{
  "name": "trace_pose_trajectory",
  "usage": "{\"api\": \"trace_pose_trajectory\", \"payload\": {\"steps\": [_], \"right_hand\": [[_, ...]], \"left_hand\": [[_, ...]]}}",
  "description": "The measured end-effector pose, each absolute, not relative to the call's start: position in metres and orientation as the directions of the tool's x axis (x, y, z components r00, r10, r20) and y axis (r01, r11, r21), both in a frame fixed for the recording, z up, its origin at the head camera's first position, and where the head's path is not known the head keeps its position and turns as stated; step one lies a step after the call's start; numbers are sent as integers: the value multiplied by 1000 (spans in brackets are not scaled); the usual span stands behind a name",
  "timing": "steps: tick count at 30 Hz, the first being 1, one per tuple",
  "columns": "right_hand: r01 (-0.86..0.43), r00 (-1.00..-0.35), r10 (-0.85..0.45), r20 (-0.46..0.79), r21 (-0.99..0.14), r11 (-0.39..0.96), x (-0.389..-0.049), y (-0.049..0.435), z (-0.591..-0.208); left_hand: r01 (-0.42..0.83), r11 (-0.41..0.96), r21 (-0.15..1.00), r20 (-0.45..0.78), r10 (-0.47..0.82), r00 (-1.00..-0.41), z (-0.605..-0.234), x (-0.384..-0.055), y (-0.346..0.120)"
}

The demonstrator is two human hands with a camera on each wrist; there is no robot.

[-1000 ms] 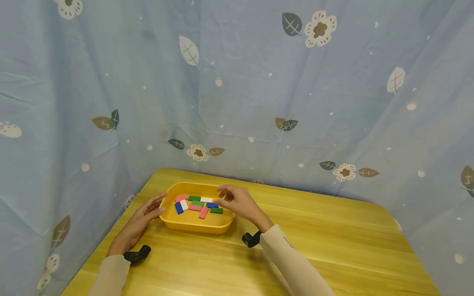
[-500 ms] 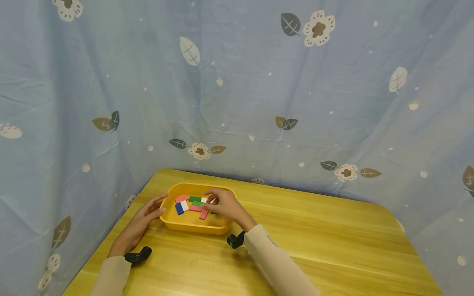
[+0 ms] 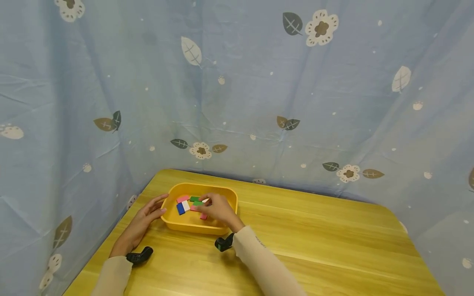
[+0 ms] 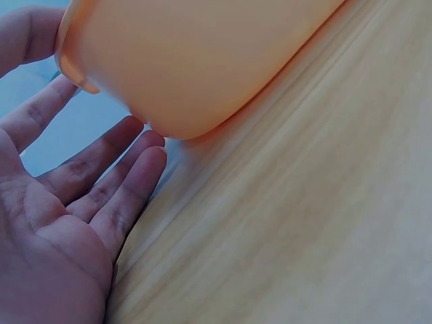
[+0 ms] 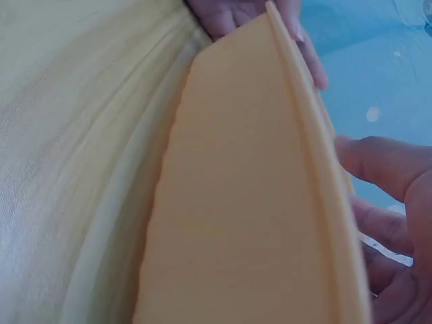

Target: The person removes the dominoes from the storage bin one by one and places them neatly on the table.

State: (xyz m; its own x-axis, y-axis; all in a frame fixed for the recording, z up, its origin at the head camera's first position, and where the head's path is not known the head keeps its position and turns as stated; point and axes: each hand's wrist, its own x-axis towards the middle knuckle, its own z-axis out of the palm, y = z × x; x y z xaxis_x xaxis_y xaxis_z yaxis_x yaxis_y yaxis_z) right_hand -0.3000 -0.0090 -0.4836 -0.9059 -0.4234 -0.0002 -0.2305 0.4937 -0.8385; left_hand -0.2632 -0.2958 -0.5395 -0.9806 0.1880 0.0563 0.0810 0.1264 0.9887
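A yellow plastic tub (image 3: 189,228) stands near the left side of the table. Several small flat blocks lie inside it, among them a blue one (image 3: 180,209), a white one (image 3: 186,205) and a pink one (image 3: 183,199). My left hand (image 3: 138,225) holds the tub's left end at the rim, thumb and index finger at the edge; its other fingers lie by the outer wall in the left wrist view. Over the tub's right half is my right hand (image 3: 221,210), fingers bent and thumb apart. It hides some blocks, and no block shows in its grasp.
The wooden-look table (image 3: 314,238) extends to the right of the tub. A blue curtain (image 3: 252,82) with flowers and leaves hangs behind and at the sides. Black devices sit at the left wrist (image 3: 140,256) and right wrist (image 3: 224,242).
My right hand has moved left from the tub's right rim to over the blocks in its middle, covering the right-hand ones. The left hand and the tub stay in place.
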Motion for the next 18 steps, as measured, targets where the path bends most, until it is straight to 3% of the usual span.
{"api": "trace_pose_trajectory", "payload": {"steps": [9, 18], "right_hand": [[30, -908, -393, -147, -957, 289, -306, -12, -494], [82, -940, -286, -184, -938, 336, -312, -11, -497]], "left_hand": [[73, 132, 989, 46, 194, -980, -539, -269, -297], [64, 127, 990, 40, 187, -982, -541, -273, -298]]}}
